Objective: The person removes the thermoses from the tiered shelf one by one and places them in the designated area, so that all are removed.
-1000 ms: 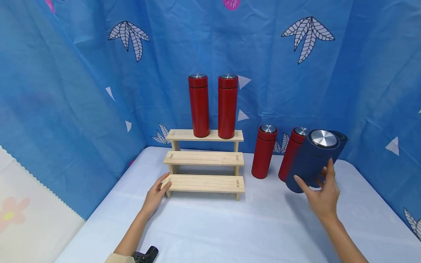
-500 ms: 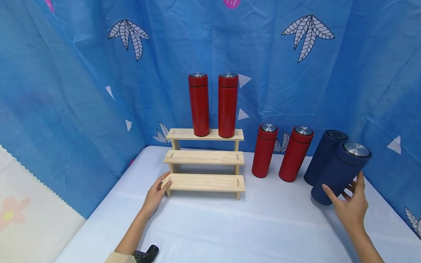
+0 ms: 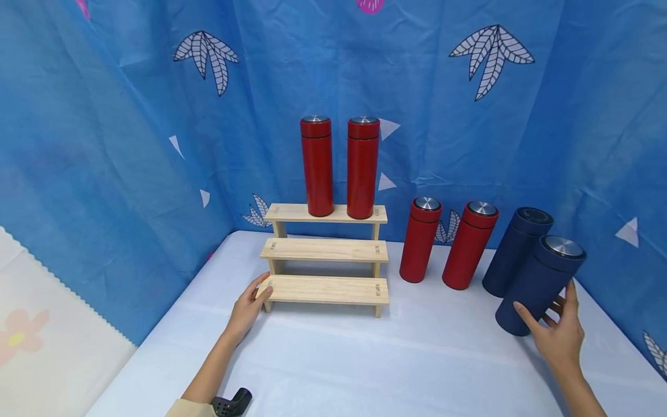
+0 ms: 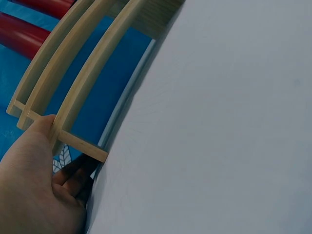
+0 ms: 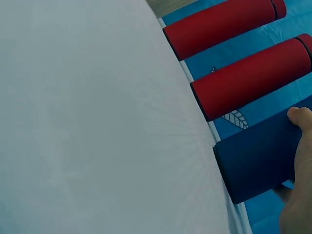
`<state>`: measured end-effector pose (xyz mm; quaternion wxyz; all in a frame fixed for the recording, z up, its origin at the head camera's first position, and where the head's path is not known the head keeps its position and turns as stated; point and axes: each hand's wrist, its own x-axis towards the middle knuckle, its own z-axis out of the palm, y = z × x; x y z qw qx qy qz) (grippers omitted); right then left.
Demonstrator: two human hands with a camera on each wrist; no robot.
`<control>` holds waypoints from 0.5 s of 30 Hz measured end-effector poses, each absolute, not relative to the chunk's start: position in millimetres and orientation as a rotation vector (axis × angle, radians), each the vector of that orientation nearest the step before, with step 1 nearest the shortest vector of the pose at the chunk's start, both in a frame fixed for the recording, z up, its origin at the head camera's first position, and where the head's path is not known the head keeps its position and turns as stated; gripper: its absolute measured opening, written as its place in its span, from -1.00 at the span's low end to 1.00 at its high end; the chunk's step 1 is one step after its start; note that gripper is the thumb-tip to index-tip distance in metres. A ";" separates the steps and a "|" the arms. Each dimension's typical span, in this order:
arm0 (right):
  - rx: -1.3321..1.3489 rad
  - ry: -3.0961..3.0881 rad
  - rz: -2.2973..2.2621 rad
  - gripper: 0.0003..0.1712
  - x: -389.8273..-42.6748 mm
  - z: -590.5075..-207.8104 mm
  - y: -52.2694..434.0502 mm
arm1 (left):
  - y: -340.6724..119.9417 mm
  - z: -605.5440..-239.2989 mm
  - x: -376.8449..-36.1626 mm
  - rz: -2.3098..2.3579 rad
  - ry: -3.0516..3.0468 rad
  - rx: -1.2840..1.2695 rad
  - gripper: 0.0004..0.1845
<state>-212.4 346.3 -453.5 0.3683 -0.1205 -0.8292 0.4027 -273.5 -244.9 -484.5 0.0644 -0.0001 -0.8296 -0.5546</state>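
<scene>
My right hand [image 3: 560, 336] grips a dark blue thermos [image 3: 542, 284] with a silver lid, thumb on its left side and fingers round the right. In the right wrist view its base is at or very near the white tabletop; whether it touches I cannot tell. Just behind stands another blue thermos [image 3: 513, 255] with a dark lid, partly covered by the held one. My left hand [image 3: 247, 307] holds the left end of a three-step wooden rack [image 3: 323, 289], its thumb [image 4: 45, 124] on the lowest board and its fingers curled below.
Two red thermoses [image 3: 316, 168] stand upright on the rack's top step. Two more red thermoses [image 3: 419, 243] stand on the white table [image 3: 365, 359] between the rack and the blue ones. A blue patterned curtain [image 3: 417, 87] closes off the back and sides.
My right hand has carried the blue thermos to the right and down, away from the front of a red thermos. The other blue thermos shows more now. My left hand stays on the rack.
</scene>
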 end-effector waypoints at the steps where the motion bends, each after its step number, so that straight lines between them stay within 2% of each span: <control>1: -0.310 -2.131 1.028 0.20 -212.5 -452.8 346.4 | -244.8 -484.4 -273.7 -1.668 -2.506 -0.004 -0.37; 15: -0.259 -2.147 1.095 0.19 -215.5 -455.5 350.2 | -244.9 -482.3 -272.1 -1.666 -2.513 -0.007 -0.38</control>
